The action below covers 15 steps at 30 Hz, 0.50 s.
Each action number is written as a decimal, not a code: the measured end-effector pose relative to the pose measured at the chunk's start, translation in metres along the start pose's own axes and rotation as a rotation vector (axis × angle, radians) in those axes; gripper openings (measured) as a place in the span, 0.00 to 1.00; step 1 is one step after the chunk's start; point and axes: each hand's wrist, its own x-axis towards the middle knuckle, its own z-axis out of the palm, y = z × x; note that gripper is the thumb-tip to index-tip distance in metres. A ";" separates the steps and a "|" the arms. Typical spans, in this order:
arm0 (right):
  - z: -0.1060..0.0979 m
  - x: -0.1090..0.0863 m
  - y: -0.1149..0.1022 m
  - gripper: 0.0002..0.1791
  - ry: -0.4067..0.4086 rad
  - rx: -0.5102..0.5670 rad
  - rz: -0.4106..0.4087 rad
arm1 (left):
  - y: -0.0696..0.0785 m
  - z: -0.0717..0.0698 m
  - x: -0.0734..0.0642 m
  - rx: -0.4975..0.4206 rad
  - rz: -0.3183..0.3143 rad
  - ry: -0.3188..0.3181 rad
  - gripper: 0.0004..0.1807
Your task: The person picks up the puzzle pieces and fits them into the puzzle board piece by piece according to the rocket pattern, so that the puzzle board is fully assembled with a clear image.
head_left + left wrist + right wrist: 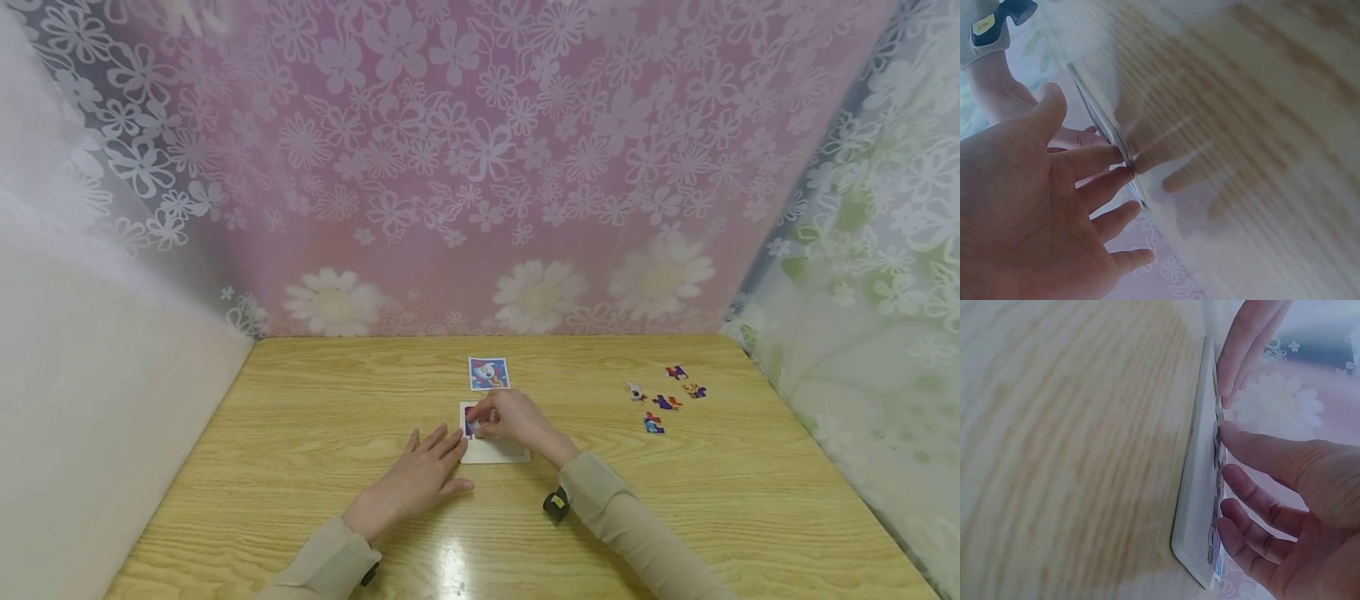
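Observation:
A small white puzzle tray (495, 453) lies flat on the table, with colourful puzzle pieces (471, 422) in its upper left part. My left hand (420, 477) is spread out at the tray's left side. In the left wrist view its straight fingertips (1124, 174) touch the tray's edge. Over the tray, my right hand (517, 418) has bent fingers and pinches a puzzle piece (1217, 445) between thumb and fingers, low against the tray. The right hand hides much of the tray's upper part in the head view.
Behind the tray lies a square picture card (488, 374) with a white character on it. Several loose puzzle pieces (664, 402) are scattered on the right of the wooden table (337, 392). A flowered curtain (450, 208) rises behind the table's far edge.

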 end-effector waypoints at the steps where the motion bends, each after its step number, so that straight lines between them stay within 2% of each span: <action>1: 0.001 0.000 0.001 0.11 -0.003 -0.010 -0.003 | 0.000 0.000 0.000 -0.002 0.000 -0.001 0.38; 15: 0.002 0.002 0.003 0.11 -0.011 -0.020 -0.002 | 0.000 -0.001 0.000 0.002 0.002 0.002 0.38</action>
